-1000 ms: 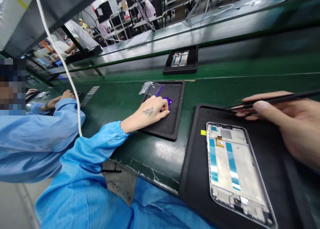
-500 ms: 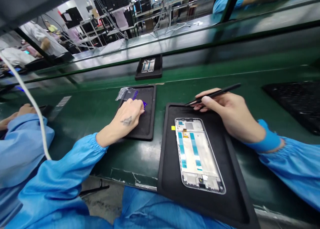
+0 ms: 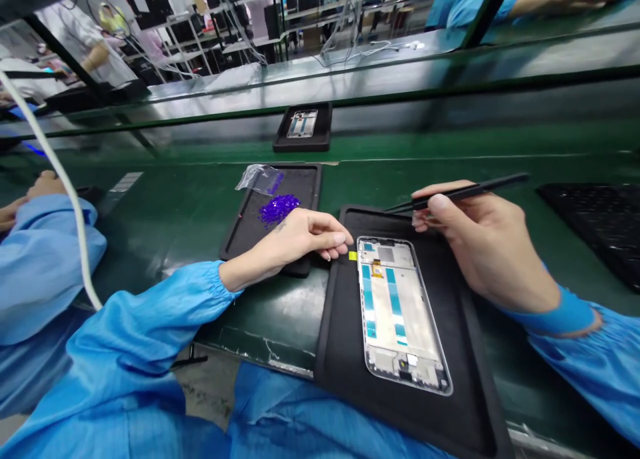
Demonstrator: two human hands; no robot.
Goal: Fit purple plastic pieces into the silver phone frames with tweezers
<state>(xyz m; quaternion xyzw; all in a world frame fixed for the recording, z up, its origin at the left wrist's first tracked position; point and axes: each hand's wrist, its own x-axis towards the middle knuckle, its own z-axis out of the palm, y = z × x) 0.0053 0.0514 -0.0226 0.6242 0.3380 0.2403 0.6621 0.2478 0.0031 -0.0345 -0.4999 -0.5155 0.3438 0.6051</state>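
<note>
A phone frame (image 3: 407, 312) with blue-green strips lies in the large black tray (image 3: 345, 352) in front of me. A yellow tab (image 3: 353, 255) sticks out at its upper left edge. My left hand (image 3: 313, 235) is beside that tab, thumb and fingertips pinched together; whatever is between them is too small to make out. Above the tray's far right side my right hand (image 3: 470, 225) grips black tweezers (image 3: 480, 186), whose tips point left. Small purple pieces (image 3: 279, 209) lie heaped in the second black tray (image 3: 313, 185), behind my left hand.
A clear plastic bag (image 3: 257, 177) rests in the second tray. Farther back stands a small black tray (image 3: 280, 141) with another phone frame (image 3: 303, 123). A black textured mat (image 3: 590, 219) lies at right. A white cable (image 3: 65, 179) hangs at left, near another person's sleeve (image 3: 55, 239).
My left hand has moved from the purple pieces rightward to the phone frame's upper left corner, uncovering the heap. My right hand and the tweezers have shifted a little to the right.
</note>
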